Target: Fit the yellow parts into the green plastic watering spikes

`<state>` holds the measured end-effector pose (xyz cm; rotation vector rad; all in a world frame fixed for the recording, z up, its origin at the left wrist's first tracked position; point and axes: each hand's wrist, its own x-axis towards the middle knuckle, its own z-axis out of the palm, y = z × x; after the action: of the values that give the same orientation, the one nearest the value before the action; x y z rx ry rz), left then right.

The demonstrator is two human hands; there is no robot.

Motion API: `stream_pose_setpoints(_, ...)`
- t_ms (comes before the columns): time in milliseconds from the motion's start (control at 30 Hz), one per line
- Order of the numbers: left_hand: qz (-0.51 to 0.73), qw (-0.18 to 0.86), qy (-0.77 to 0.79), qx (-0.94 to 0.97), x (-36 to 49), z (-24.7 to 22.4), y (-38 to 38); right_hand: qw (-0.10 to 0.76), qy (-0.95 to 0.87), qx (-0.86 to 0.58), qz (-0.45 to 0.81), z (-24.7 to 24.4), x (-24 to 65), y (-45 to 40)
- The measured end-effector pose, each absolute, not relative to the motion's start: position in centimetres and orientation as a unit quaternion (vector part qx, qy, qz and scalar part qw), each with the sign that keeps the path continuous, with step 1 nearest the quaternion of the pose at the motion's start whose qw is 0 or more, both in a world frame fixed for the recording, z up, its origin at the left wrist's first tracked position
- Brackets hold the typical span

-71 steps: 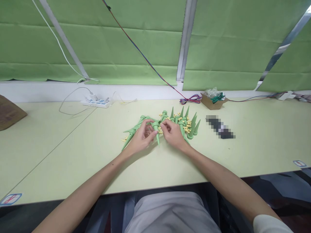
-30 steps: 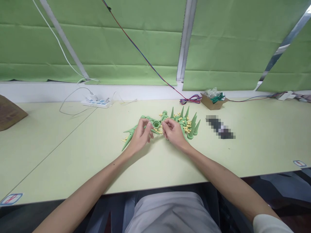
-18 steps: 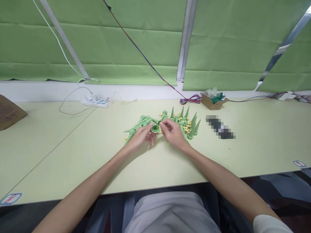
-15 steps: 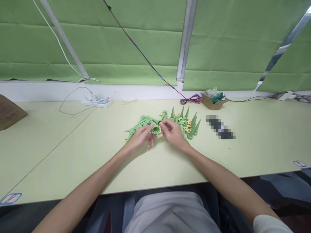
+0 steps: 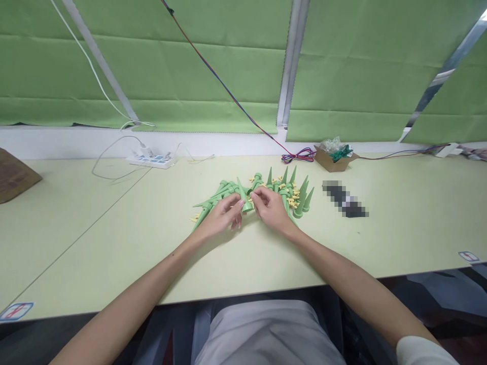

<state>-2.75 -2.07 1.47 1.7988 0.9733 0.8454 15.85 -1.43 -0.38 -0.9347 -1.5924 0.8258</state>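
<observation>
My left hand (image 5: 222,215) holds a green cone-shaped spike (image 5: 244,198) between thumb and fingers, its point up and away from me and its wide end near my right hand. My right hand (image 5: 270,207) is closed in a pinch just to the right, on a small dark-ended green piece (image 5: 249,192) that is mostly hidden by the fingers. Green spikes (image 5: 221,189) lie in a pile behind my left hand. More green spikes (image 5: 302,196), some standing, are beyond and right of my right hand, with small yellow pieces (image 5: 294,195) among them.
A cardboard box (image 5: 335,161) with plastic and green material stands at the back, beside a coiled red-and-blue wire (image 5: 299,155). A power strip (image 5: 152,160) lies back left. A pixelated dark object (image 5: 345,199) is on the right, a brown object (image 5: 17,176) far left.
The green spike in my left hand has turned: its open round end faced me before, and now its side shows with the point upward. My right hand has hardly moved.
</observation>
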Motion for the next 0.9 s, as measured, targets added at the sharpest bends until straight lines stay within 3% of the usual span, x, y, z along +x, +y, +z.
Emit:
stream_pose_setpoints(367,0.345,0.336,0.409,0.775,-3.02,0.79,-2.19,0.528,-0.649,-0.399,0.375,-0.23,15.76,-1.4)
stream_pose_setpoints(600,0.358,0.181,0.395,0.826,-3.24,0.4,-1.58,0.529,-0.637,-0.401,0.393,-0.09,15.67,-1.34)
stream_pose_setpoints(900,0.37,0.205,0.402,0.812,-2.84,0.73,-1.82,0.546,-0.627,-0.392,0.393,-0.15,15.71,-1.24)
